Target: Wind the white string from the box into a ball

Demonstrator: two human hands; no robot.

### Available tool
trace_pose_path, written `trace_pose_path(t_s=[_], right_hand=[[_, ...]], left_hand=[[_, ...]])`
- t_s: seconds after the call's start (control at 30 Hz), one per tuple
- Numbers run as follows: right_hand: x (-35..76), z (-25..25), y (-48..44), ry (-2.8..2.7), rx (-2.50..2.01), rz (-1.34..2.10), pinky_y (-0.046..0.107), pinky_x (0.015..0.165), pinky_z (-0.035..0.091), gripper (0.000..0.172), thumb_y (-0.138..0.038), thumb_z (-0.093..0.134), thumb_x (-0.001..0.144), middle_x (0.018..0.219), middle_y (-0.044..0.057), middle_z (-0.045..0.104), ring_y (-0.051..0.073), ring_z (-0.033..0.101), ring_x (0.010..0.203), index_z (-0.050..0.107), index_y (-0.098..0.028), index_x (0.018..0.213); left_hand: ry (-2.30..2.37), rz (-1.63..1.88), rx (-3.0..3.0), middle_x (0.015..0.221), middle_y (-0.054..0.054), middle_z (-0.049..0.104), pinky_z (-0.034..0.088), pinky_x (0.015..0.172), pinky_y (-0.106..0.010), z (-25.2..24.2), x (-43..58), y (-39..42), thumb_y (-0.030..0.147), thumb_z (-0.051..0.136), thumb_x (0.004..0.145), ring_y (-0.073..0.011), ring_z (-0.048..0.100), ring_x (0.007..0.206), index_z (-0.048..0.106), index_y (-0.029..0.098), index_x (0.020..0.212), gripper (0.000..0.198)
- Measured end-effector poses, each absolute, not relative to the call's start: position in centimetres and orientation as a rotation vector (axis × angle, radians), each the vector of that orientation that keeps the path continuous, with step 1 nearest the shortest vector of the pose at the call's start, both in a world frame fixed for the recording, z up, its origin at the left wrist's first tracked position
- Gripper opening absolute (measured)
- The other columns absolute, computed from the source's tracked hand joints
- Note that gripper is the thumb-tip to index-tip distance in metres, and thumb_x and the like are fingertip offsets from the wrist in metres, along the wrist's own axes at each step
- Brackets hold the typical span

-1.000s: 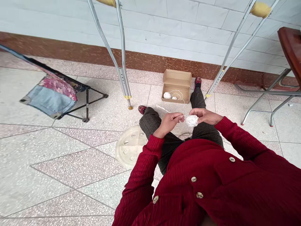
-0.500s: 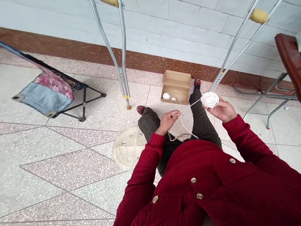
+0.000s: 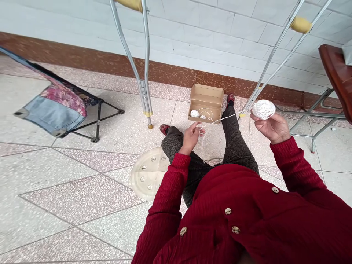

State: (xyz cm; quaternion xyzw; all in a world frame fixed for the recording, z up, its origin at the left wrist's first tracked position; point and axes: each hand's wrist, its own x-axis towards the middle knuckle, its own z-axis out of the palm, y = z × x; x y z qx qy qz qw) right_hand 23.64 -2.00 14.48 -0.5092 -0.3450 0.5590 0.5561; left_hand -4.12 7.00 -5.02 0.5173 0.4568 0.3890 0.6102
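Note:
My right hand (image 3: 273, 126) is closed around a ball of white yarn (image 3: 263, 109), held out past my right knee. A strand of yarn (image 3: 231, 115) runs slightly slack from the ball across to my left hand (image 3: 191, 135). The left fingers are bent together on the strand, with a small loop of it at the fingertips. From there a tail of yarn hangs down between my legs. Beyond my hands an open cardboard box (image 3: 207, 96) sits on the floor by the wall. Inside it lie a white yarn ball (image 3: 195, 114), a smaller one and a loose strand.
One crutch (image 3: 145, 91) stands at left of the box, another crutch (image 3: 254, 96) leans at right. A folding chair (image 3: 59, 112) stands far left. At right are a dark red wooden table (image 3: 337, 73) and metal legs. A round cream stool top (image 3: 148, 174) shows beside my left leg.
My right hand has moved right with the yarn ball, and my left hand slightly left and down. The strand between them is longer, and a loop now shows at the left fingers.

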Motion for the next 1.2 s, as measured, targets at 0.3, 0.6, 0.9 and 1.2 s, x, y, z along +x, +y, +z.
trace_pose_path(t_s=[0.3, 0.6, 0.9, 1.2], right_hand=[[26.6, 20.1, -3.7, -0.569, -0.523, 1.406, 0.019, 0.043, 0.048, 0.048, -0.008, 0.076, 0.066, 0.089, 0.006, 0.056, 0.017, 0.051, 0.073, 0.063, -0.030, 0.106], [26.1, 24.5, -5.3, -0.265, -0.046, 1.326, 0.018, 0.038, 0.046, 0.070, 0.004, 0.074, 0.059, 0.086, 0.005, 0.058, 0.017, 0.051, 0.068, 0.065, -0.031, 0.119], [18.2, 18.2, 1.4, -0.876, -1.045, 1.473, 0.028, 0.065, 0.062, 0.043, -0.022, 0.081, 0.071, 0.105, 0.005, 0.073, 0.020, 0.069, 0.090, 0.068, -0.023, 0.113], [22.4, 18.5, 6.9, -0.760, -1.077, 1.331, 0.031, 0.069, 0.061, 0.032, -0.023, 0.081, 0.072, 0.101, 0.005, 0.072, 0.021, 0.067, 0.096, 0.067, -0.023, 0.100]], left_hand=[[1.493, 0.918, 1.288, 0.090, -0.007, 0.076, 0.054, 0.076, -0.026, -7.7, -8.6, 13.0, 0.022, 0.050, 0.086, -0.0168, 0.069, 0.085, 0.069, 0.013, 0.102, 0.027], [1.518, 0.559, 1.478, 0.098, -0.012, 0.076, 0.050, 0.093, -0.034, -5.8, -8.0, 16.9, 0.006, 0.052, 0.085, -0.0243, 0.068, 0.100, 0.071, 0.011, 0.101, 0.025], [0.750, 0.881, 1.371, 0.112, -0.011, 0.075, 0.048, 0.104, -0.038, 1.4, 4.0, 11.5, 0.043, 0.055, 0.096, -0.0225, 0.069, 0.106, 0.071, 0.016, 0.114, 0.037], [0.572, 0.744, 1.213, 0.073, -0.005, 0.072, 0.051, 0.084, -0.033, 4.8, 0.6, 4.6, 0.050, 0.066, 0.088, -0.0168, 0.065, 0.073, 0.072, 0.015, 0.077, 0.037]])
